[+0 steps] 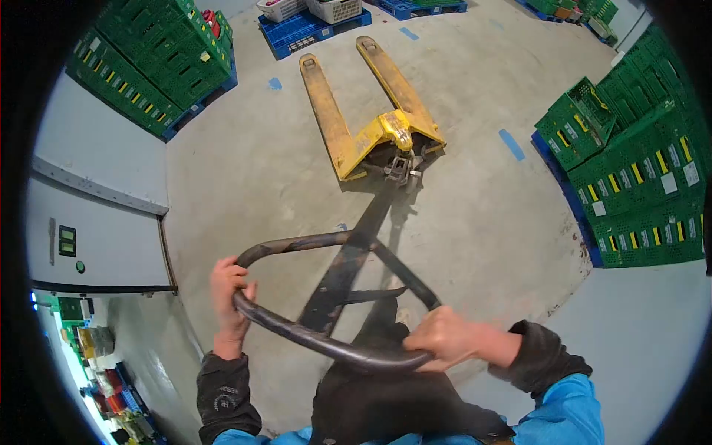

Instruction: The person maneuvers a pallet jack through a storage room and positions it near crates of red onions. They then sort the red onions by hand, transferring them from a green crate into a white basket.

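A yellow pallet jack (374, 122) stands empty on the concrete floor, its two forks pointing away from me. Its black tiller runs back to a looped black handle (326, 337) right in front of me. My left hand (228, 293) is wrapped around the left side of the loop. My right hand (449, 337) grips the right side of the loop. Both arms wear dark cuffs and blue sleeves.
Stacks of green crates (152, 63) stand on a blue pallet at the far left, more green crates (638, 170) line the right. Blue pallets (300, 30) with white baskets lie beyond the forks. A grey wall with a control panel (67, 241) is at left.
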